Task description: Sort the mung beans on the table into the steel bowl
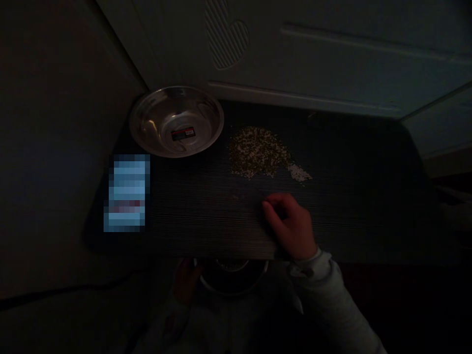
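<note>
On the dark table [206, 211] lies a heap of mixed greenish and pale small grains [258, 151]. A small patch of white grains [299, 173] spreads off its lower right side. My right hand [291, 223] rests just in front of the heap, thumb and fingers curled together; anything pinched there is too small to make out. A few pale grains [238, 197] lie left of its fingertips. Below the table's front edge, my left hand [186, 281] grips the rim of a bowl [234, 290] at my lap. The tabletop hides part of that bowl.
A wide metal basin [140, 120] with a label inside stands at the table's back left. In front of it lies a lit phone [127, 192], its screen blurred. A pale panel with a heart relief [226, 42] rises behind the table. The light is very dim.
</note>
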Demonstrator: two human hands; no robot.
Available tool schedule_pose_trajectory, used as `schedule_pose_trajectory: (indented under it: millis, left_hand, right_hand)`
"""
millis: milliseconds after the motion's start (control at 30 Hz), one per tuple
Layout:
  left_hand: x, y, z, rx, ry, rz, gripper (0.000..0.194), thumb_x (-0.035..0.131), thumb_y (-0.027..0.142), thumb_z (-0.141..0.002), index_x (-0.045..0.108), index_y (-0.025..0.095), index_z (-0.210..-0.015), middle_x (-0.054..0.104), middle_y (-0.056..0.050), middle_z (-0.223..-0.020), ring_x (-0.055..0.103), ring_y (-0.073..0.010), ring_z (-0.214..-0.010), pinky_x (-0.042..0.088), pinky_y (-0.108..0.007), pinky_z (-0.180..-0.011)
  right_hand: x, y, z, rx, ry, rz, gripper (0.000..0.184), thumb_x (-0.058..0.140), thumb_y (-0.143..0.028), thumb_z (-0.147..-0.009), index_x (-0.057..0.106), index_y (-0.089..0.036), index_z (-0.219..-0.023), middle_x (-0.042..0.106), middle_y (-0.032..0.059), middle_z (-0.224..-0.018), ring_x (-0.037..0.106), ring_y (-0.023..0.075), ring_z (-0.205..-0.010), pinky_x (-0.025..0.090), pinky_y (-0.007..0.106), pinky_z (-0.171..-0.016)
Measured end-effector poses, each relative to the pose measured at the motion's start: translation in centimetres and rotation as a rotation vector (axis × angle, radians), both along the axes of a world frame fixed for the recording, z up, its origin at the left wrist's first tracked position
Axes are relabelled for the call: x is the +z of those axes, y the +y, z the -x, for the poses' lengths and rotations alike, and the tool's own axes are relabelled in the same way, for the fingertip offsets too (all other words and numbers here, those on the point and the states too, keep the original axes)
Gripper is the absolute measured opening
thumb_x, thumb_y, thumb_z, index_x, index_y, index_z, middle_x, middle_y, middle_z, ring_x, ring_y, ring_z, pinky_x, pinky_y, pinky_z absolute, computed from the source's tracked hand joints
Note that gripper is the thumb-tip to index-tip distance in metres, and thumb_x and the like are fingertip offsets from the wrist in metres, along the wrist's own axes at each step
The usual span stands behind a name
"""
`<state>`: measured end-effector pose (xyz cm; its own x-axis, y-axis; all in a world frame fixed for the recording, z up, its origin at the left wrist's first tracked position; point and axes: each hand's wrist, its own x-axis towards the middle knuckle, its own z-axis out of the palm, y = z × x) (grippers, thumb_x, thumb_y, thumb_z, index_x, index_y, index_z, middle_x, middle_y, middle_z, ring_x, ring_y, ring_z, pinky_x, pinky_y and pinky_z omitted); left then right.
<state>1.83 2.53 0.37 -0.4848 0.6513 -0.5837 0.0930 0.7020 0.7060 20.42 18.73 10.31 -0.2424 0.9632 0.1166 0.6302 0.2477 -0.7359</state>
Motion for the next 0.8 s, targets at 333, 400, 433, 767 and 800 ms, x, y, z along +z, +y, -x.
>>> schedule_pose_trajectory:
  millis: [333, 400, 433, 767, 800]
  left_hand:
    - [0.6, 0.3, 0.0, -0.017, 0.021, 0.023, 0.036, 0.050, 0.039, -0.056, 0.059, 0.019, -0.084, 0.061, -0.008, -0.091, 0.050, -0.0266, -0.095, 0.038, -0.039, -0.079]
    - [0.8, 0.3, -0.1, -0.019, 0.002, 0.025, 0.037, 0.049, 0.039, -0.056, 0.059, 0.018, -0.085, 0.061, -0.008, -0.092, 0.050, -0.0266, -0.095, 0.037, -0.039, -0.080]
    - [0.8, 0.4, -0.1, -0.019, 0.000, 0.027, 0.038, 0.049, 0.040, -0.056, 0.059, 0.018, -0.086, 0.060, -0.008, -0.093, 0.049, -0.0266, -0.096, 0.037, -0.039, -0.080]
    - [1.1, 0.5, 0.0, -0.022, -0.024, 0.014, 0.036, 0.050, 0.040, -0.056, 0.059, 0.019, -0.083, 0.061, -0.008, -0.090, 0.051, -0.0266, -0.092, 0.039, -0.039, -0.078]
    - [1.1, 0.5, 0.0, -0.022, -0.019, 0.014, 0.036, 0.050, 0.040, -0.055, 0.059, 0.019, -0.083, 0.061, -0.008, -0.089, 0.051, -0.0269, -0.092, 0.039, -0.039, -0.078]
  right_hand:
    - [-0.1, 0.0, 0.1, -0.030, -0.090, -0.030, 0.010, 0.048, -0.030, -0.070, 0.048, -0.020, -0.073, 0.055, -0.0025, -0.058, 0.051, 0.0103, -0.055, 0.038, 0.023, -0.055]
    - [-0.1, 0.0, 0.0, -0.044, -0.093, -0.030, 0.010, 0.048, -0.029, -0.070, 0.047, -0.020, -0.072, 0.054, -0.0028, -0.057, 0.050, 0.0105, -0.055, 0.038, 0.024, -0.055]
    - [-0.1, 0.0, 0.0, -0.048, -0.093, -0.028, 0.009, 0.048, -0.029, -0.070, 0.047, -0.020, -0.072, 0.054, -0.0029, -0.057, 0.050, 0.0106, -0.054, 0.037, 0.024, -0.055]
    - [0.1, 0.0, 0.0, -0.098, -0.089, -0.007, 0.009, 0.047, -0.027, -0.068, 0.043, -0.020, -0.065, 0.050, -0.0027, -0.056, 0.046, 0.0109, -0.055, 0.035, 0.024, -0.054]
    - [0.1, 0.0, 0.0, -0.097, -0.091, -0.009, 0.009, 0.047, -0.026, -0.068, 0.042, -0.020, -0.064, 0.049, -0.0028, -0.056, 0.046, 0.0109, -0.055, 0.035, 0.024, -0.054]
